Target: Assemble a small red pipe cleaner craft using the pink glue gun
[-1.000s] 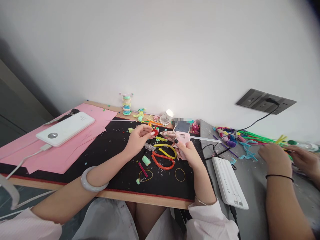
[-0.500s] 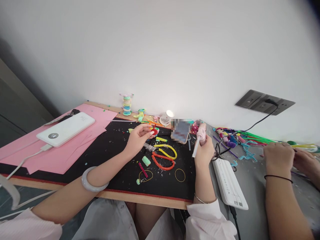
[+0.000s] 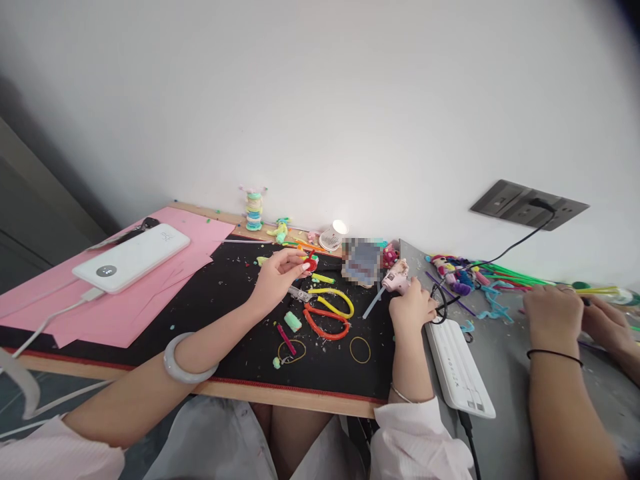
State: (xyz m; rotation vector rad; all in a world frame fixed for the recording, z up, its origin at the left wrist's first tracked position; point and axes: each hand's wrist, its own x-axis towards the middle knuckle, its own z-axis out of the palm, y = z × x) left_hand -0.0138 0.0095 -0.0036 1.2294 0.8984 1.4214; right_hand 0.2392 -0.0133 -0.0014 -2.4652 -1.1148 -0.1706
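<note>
My left hand (image 3: 277, 276) is over the black mat (image 3: 225, 320), pinching a small red piece (image 3: 311, 264) between thumb and fingertips. My right hand (image 3: 410, 307) is at the mat's right edge, closed round the handle of a pink glue gun (image 3: 396, 276) whose glue stick (image 3: 373, 305) sticks out toward me. Between the hands lie small pliers (image 3: 300, 294), a yellow pipe cleaner loop (image 3: 334, 301), a red pipe cleaner loop (image 3: 325, 323), a green roll (image 3: 293, 321) and thin rings (image 3: 359, 349).
A white power bank (image 3: 131, 258) rests on pink paper (image 3: 120, 293) at left. A white power strip (image 3: 459, 368) lies right of the mat. Another person's hands (image 3: 575, 313) work among coloured pipe cleaners (image 3: 500, 277) at right. A paper cup (image 3: 333, 235) and stacked rings (image 3: 253, 207) stand by the wall.
My right hand has carried the glue gun away from the red piece, rightward to the mat's edge, and lowered it. My left hand has stayed in place with the red piece.
</note>
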